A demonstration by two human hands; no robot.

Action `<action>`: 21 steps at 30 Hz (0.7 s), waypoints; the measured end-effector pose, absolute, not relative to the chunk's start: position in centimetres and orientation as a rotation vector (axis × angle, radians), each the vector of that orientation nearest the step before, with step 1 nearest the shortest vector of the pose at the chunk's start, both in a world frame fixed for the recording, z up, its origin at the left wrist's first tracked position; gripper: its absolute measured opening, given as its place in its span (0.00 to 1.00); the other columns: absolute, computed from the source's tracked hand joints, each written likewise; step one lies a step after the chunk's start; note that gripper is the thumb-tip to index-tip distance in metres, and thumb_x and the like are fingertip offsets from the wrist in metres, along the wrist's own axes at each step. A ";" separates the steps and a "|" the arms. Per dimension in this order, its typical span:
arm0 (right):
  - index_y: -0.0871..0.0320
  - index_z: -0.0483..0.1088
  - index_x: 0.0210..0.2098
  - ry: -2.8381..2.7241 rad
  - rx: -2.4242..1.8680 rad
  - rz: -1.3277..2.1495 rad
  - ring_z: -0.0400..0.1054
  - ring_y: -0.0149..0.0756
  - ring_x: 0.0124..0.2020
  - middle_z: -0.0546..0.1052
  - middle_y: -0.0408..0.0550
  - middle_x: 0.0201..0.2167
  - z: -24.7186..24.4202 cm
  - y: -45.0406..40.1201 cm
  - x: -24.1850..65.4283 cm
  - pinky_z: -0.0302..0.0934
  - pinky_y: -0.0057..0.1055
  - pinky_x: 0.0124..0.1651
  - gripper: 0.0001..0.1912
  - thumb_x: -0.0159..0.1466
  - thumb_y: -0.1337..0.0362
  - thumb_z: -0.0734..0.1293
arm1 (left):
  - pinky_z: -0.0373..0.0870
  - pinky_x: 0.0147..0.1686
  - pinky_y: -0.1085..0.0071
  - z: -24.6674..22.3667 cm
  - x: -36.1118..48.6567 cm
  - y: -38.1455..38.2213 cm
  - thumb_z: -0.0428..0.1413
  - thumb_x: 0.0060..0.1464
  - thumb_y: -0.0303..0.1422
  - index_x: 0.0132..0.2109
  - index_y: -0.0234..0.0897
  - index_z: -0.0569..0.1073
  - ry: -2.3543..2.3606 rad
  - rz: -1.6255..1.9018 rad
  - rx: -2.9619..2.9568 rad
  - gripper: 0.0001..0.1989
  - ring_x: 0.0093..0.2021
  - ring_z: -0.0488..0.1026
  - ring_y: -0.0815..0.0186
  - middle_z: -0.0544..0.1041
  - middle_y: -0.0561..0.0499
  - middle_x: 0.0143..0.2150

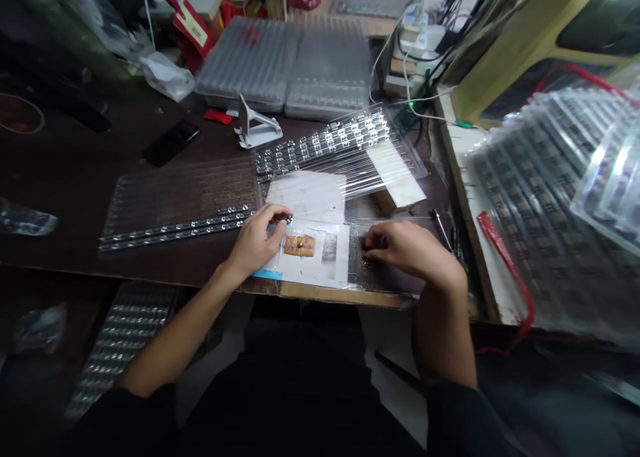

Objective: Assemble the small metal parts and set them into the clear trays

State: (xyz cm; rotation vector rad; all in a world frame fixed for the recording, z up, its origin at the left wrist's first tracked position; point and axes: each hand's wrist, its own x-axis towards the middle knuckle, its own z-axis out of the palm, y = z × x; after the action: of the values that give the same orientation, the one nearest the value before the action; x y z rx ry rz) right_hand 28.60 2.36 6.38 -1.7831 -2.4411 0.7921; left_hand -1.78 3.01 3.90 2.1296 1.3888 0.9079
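My left hand [261, 236] is closed in a pinch on a small shiny metal part [287, 219], whose exact kind is too small to tell. Just right of that hand, a small orange-brown block [299, 246] with dark metal bits on it lies on a white sheet [341, 257]. My right hand [403, 249] rests low over the dark tabletop, thumb and fingers pressed together. Small bits [367, 262] lie under its fingertips, and whatever it pinches is hidden. Rows of small metal parts [180, 231] sit in a clear ribbed tray [185, 187] to the left.
Another ribbed tray with metal parts [325, 140] lies behind, partly over a pale block [397, 176]. Stacked clear trays [327, 60] stand at the back, near a white stand [257, 129] and a phone [171, 142]. More trays [555, 197] crowd the right, beside screwdriver-like tools [441, 230].
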 end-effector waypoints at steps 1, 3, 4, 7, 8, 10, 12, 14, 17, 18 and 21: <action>0.51 0.77 0.33 -2.412 -1.797 0.781 0.73 0.36 0.31 0.81 0.42 0.31 6.3 2.2 29.0 0.60 0.29 0.32 0.06 0.55 0.65 0.73 | 0.71 0.45 0.67 3.4 -1.7 2.6 0.49 0.60 0.29 0.44 0.37 0.73 1.378 0.914 2.120 0.09 0.44 0.74 0.63 0.78 0.48 0.42; 0.52 0.77 0.36 -2.357 -1.794 0.824 0.74 0.37 0.35 0.81 0.44 0.34 5.9 2.1 30.1 0.63 0.29 0.37 0.07 0.57 0.67 0.71 | 0.71 0.45 0.68 2.5 -1.7 2.1 0.50 0.61 0.30 0.45 0.37 0.74 1.364 0.923 2.098 0.09 0.43 0.74 0.63 0.78 0.48 0.42; 0.53 0.77 0.36 -2.340 -1.777 0.859 0.74 0.37 0.36 0.81 0.44 0.35 5.7 2.0 30.5 0.64 0.30 0.39 0.07 0.57 0.66 0.70 | 0.71 0.44 0.68 2.2 -1.8 1.9 0.51 0.61 0.31 0.45 0.37 0.74 1.357 0.929 2.082 0.09 0.41 0.75 0.64 0.78 0.49 0.42; 0.55 0.77 0.33 -2.325 -1.740 0.922 0.74 0.37 0.35 0.81 0.44 0.34 5.1 1.9 31.1 0.64 0.31 0.40 0.05 0.58 0.65 0.68 | 0.71 0.41 0.69 1.7 -2.0 1.6 0.56 0.61 0.35 0.44 0.39 0.76 1.324 0.958 2.027 0.08 0.37 0.75 0.65 0.79 0.50 0.40; 0.55 0.76 0.31 -2.328 -1.744 0.924 0.74 0.37 0.34 0.81 0.44 0.33 5.0 1.8 31.1 0.64 0.31 0.39 0.04 0.58 0.65 0.68 | 0.71 0.41 0.68 1.7 -2.1 1.5 0.57 0.60 0.35 0.44 0.39 0.77 1.306 0.967 2.015 0.08 0.38 0.76 0.65 0.80 0.50 0.39; 0.55 0.76 0.30 -2.334 -1.774 0.909 0.73 0.36 0.32 0.80 0.43 0.30 5.3 1.9 30.7 0.63 0.31 0.37 0.04 0.58 0.65 0.67 | 0.72 0.43 0.67 1.7 -2.2 1.4 0.59 0.59 0.35 0.41 0.40 0.78 1.263 0.980 2.009 0.06 0.39 0.77 0.63 0.81 0.50 0.39; 0.56 0.75 0.30 -2.330 -1.775 0.892 0.72 0.36 0.30 0.79 0.44 0.28 6.2 2.1 29.9 0.62 0.31 0.35 0.04 0.58 0.65 0.67 | 0.72 0.44 0.66 1.6 -2.4 1.4 0.60 0.58 0.34 0.40 0.40 0.79 1.208 0.975 2.011 0.05 0.41 0.78 0.62 0.82 0.50 0.40; 0.57 0.74 0.31 -2.317 -1.706 0.903 0.72 0.36 0.30 0.79 0.44 0.29 7.5 2.6 28.5 0.62 0.31 0.35 0.05 0.60 0.63 0.67 | 0.72 0.45 0.65 1.5 -2.5 1.4 0.60 0.58 0.33 0.40 0.40 0.79 1.158 0.957 2.021 0.04 0.41 0.78 0.62 0.82 0.50 0.40; 0.57 0.75 0.35 -2.295 -1.517 0.883 0.73 0.37 0.35 0.80 0.47 0.33 9.2 3.6 25.6 0.64 0.31 0.39 0.07 0.63 0.62 0.66 | 0.72 0.45 0.65 1.3 -2.7 1.3 0.59 0.59 0.31 0.42 0.40 0.80 1.111 0.937 2.051 0.06 0.43 0.78 0.62 0.82 0.49 0.41; 0.57 0.76 0.36 -2.289 -1.450 0.862 0.74 0.37 0.36 0.80 0.47 0.35 9.4 3.9 24.4 0.64 0.32 0.40 0.08 0.64 0.62 0.65 | 0.72 0.45 0.64 1.2 -2.8 1.3 0.59 0.59 0.31 0.43 0.40 0.80 1.101 0.932 2.062 0.06 0.43 0.77 0.62 0.82 0.49 0.41; 0.58 0.77 0.36 -2.280 -1.318 0.829 0.74 0.37 0.37 0.81 0.48 0.36 8.8 4.4 21.3 0.65 0.32 0.42 0.08 0.64 0.66 0.64 | 0.72 0.45 0.64 1.1 -2.8 1.2 0.58 0.60 0.30 0.44 0.41 0.80 1.088 0.927 2.093 0.07 0.42 0.77 0.62 0.82 0.48 0.41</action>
State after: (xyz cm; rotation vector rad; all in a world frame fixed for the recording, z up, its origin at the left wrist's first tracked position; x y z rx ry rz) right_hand 21.26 4.44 8.75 -1.3179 -2.2797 0.8291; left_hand -2.77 1.20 1.09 2.0929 1.0884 0.9274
